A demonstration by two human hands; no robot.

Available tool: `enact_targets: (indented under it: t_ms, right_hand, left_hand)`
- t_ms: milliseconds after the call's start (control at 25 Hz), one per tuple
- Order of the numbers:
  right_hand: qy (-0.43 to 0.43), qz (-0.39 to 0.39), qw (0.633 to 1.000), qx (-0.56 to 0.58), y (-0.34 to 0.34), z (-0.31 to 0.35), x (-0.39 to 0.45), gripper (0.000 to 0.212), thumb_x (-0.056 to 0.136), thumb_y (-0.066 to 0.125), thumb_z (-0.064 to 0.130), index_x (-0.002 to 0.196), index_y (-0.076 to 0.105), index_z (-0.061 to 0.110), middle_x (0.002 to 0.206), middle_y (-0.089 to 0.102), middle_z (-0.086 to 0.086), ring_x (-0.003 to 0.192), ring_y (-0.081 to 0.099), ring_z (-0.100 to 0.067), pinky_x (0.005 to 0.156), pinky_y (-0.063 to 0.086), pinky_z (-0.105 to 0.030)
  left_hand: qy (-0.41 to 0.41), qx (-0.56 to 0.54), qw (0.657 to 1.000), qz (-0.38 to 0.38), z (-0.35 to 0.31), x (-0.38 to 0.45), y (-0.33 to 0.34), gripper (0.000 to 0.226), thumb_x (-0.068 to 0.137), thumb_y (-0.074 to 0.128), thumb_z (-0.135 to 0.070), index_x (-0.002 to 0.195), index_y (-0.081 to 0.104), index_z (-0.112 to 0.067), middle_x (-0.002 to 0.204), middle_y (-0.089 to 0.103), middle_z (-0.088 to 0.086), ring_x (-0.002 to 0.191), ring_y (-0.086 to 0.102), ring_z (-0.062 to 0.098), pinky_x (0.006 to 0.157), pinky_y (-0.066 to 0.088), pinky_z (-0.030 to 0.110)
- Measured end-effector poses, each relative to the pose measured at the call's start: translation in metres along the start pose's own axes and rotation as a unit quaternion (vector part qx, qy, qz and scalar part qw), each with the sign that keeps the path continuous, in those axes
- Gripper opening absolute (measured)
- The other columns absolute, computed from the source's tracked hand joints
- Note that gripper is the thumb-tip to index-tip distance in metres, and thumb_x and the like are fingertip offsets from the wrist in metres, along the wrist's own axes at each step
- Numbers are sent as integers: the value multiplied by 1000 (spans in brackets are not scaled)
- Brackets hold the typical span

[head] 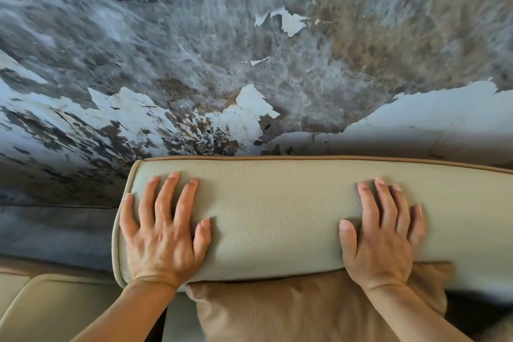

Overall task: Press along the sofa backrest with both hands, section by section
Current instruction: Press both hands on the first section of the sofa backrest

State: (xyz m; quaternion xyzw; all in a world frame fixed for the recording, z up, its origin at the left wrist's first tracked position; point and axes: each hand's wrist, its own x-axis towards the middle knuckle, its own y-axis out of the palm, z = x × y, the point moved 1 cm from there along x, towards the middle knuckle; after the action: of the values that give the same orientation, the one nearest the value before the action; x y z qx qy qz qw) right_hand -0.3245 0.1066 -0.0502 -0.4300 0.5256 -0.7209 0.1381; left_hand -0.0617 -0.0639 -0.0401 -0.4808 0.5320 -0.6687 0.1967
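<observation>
The sofa backrest (274,214) is a cream, pebbled-leather cushion with tan piping, running from the middle left to the right edge. My left hand (163,233) lies flat on its left end, fingers spread, palm down. My right hand (383,233) lies flat on it further right, fingers spread as well. Both palms rest on the top curve of the backrest, about a cushion's width apart. Neither hand holds anything.
A tan throw pillow (305,311) leans against the backrest under my right wrist. Cream seat cushions (63,305) lie at the lower left. Behind the sofa stands a wall with peeling, stained paint (249,64).
</observation>
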Motion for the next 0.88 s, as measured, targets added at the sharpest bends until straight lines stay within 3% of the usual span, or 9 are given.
enact_targets:
  t_ms: [560,880]
  right_hand:
    - [24,-22,999,-17,25,0,35,64,90,24,52,142,39,17,150,37,-12,140,29,-34,116,10,-54]
    - [34,-31,999,-18,40,-4,54,66,92,16,55,143,37,18,151,35,-11,141,26,-33,117,9,-54]
  left_hand:
    - [25,-12,1000,-6,-6,49,28,62,88,32,-52,139,44,-19,144,45,12,136,35,36,112,19,61]
    - [35,-22,999,-10,-13,76,41,61,86,36,-50,138,43,-20,144,45,12,135,35,36,110,22,63]
